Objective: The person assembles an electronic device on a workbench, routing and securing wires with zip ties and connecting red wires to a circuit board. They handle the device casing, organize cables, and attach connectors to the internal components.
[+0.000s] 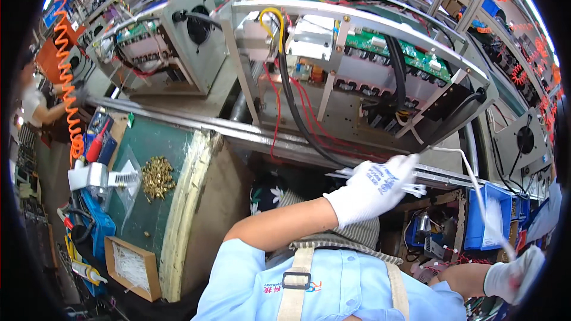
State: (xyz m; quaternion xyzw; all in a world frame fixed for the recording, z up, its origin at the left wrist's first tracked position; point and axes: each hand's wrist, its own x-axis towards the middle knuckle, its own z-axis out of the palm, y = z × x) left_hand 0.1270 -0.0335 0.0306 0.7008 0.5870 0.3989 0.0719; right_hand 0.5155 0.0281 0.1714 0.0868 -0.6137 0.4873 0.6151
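Observation:
My left hand [377,187], in a white glove with blue print, is at the front edge of the bench, below the open metal frame. Its fingers are closed, and thin white ends stick out on their right side; what it holds is hidden. My right hand [516,276], also gloved and blurred, is low at the far right. A long white cord [471,172] runs from it up to the frame's lower right corner. The open metal frame [324,92] carries green circuit boards [410,53], a thick black cable [291,95] and red wires [306,110].
A second metal unit with a fan [199,27] stands left. Brass fittings [157,177] lie on a green mat [151,217], near a cardboard box of white strips [132,267]. Blue bins [489,217] sit right. An orange coiled hose [66,77] hangs left; another person works beyond it.

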